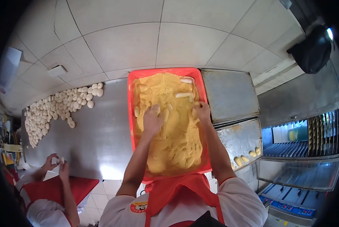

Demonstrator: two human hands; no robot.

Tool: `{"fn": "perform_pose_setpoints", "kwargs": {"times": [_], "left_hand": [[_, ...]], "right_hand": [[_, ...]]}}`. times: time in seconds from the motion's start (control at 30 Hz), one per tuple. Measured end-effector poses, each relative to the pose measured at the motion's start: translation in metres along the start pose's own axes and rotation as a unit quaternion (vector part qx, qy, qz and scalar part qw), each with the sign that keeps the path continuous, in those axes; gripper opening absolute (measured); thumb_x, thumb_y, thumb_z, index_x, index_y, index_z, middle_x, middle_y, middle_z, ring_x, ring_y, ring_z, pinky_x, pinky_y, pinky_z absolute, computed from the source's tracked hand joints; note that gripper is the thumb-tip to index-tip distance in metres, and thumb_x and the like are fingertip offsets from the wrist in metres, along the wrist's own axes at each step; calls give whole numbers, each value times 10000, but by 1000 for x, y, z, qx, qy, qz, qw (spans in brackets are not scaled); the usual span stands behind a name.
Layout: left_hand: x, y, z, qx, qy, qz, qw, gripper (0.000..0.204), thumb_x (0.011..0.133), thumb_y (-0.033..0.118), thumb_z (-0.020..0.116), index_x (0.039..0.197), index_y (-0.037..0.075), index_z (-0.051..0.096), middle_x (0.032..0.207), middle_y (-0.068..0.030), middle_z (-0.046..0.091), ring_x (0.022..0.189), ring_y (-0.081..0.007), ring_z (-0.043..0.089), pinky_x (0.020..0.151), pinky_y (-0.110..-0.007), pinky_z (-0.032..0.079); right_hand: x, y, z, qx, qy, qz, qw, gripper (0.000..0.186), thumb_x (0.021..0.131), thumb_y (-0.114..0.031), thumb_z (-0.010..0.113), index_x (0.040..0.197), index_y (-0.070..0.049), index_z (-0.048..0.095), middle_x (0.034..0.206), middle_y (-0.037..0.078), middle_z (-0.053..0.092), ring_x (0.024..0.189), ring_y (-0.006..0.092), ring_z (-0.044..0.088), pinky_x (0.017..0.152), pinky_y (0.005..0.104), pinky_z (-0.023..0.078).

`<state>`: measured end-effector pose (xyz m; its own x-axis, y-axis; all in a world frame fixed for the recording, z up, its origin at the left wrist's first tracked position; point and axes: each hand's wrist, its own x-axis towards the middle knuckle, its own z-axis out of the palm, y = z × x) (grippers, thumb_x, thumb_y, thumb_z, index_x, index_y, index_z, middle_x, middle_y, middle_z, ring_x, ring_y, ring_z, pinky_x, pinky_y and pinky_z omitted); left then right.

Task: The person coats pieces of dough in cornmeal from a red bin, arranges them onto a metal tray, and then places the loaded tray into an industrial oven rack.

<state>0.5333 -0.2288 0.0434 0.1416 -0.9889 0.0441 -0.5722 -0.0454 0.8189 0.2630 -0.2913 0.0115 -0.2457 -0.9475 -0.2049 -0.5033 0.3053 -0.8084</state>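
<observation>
A red tub [130, 98] holds a deep bed of yellow meal [173, 142]. Over its left half my left hand [153, 120] reaches down, fingers curled round a dough piece [157, 110]. Near the tub's right wall my right hand [203, 112] is closed, with a pale dough piece [194, 112] at its fingertips, partly hidden. Just right of my left hand, an oval dough piece [165, 115] lies in the meal. Farther back are a long dough piece [183, 95] and another one [186, 80] by the far right corner.
Left of the tub, a metal table [101, 132] carries many dough balls [56, 106]. A co-worker's hands [56, 162] handle dough at its near edge. To the right lie metal trays [230, 94], the nearer holding several coated pieces [245, 158]; beyond stands a rack [324, 134].
</observation>
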Motion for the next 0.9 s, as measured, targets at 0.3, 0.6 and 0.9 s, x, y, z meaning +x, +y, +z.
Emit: {"fn": "perform_pose_setpoints", "kwargs": {"times": [0.3,0.6,0.9], "left_hand": [[38,-7,39,65,-154,20,986,292,765,230,749,1004,78,674,958,-128,671,910,-286,647,782,-364,514],[-96,-68,-34,-609,-28,-255,751,339,843,37,567,1178,77,532,965,-55,624,770,-141,597,587,-274,481],[-134,-63,-9,-608,-28,-231,759,199,941,135,583,1131,99,538,889,-25,590,638,-121,557,517,-255,439]], "right_hand": [[26,0,8,-41,-154,69,985,460,684,-185,798,1066,23,647,834,91,661,689,133,619,625,280,511],[-54,-62,68,75,-323,-74,940,316,708,-128,723,989,2,659,839,85,625,728,191,598,655,324,482],[-134,-42,133,-161,-261,-383,871,183,830,-187,608,968,-74,647,983,177,657,969,371,632,804,471,514]]}}
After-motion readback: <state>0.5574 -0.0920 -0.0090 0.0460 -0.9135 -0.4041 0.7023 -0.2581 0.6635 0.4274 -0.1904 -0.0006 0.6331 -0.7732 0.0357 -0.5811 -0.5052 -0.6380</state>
